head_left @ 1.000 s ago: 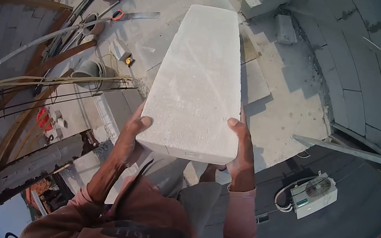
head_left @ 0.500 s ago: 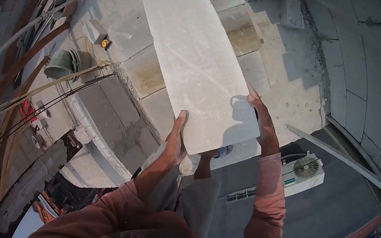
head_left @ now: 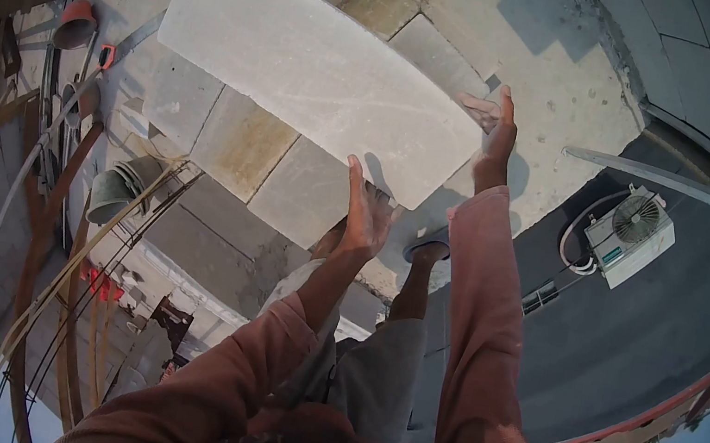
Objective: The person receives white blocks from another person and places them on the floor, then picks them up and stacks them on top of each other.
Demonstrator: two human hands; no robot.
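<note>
A long pale grey concrete block (head_left: 314, 74) lies slantwise before me, its far end toward the upper left. My left hand (head_left: 366, 214) grips its near edge by the right end, thumb up along the side and fingers partly hidden beneath. At the right end, my right hand (head_left: 495, 142) is closed on the block's corner, with its fingertips at the edge. Under the block shows a row of similar flat blocks (head_left: 300, 182), some stained brown. My foot in a blue sandal (head_left: 428, 247) stands just below the block's right end.
Stacked buckets (head_left: 117, 193), a red bucket (head_left: 76, 25) and a handsaw with an orange handle (head_left: 106, 56) are at the left. Bent bamboo strips and rods (head_left: 62, 285) cross there. A metal bar (head_left: 672, 181) and an air-conditioner unit (head_left: 635, 233) sit beyond the ledge at right.
The block has swung counterclockwise, its far end moving left and nearer. Both hands have turned with it, the right one rising. The whole view has shifted too.
</note>
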